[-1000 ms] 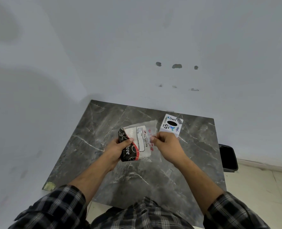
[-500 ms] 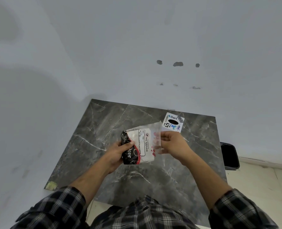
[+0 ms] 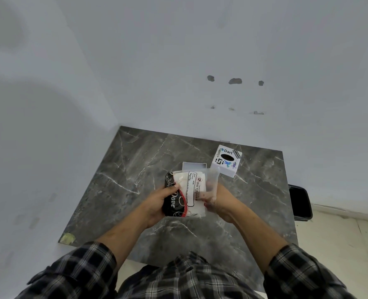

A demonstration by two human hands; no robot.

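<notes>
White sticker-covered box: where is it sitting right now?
In the head view, the white sticker-covered box sits on the marble table, far right of centre near the wall, just beyond the tissue pack held by the left hand and right hand.

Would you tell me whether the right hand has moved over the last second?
Yes. The right hand has pulled back toward the person, and a gap now shows between it and the white box.

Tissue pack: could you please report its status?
Left hand grips black-and-white plastic tissue pack. Right hand pinches its clear wrapper flap. White stickered box behind, apart.
</notes>
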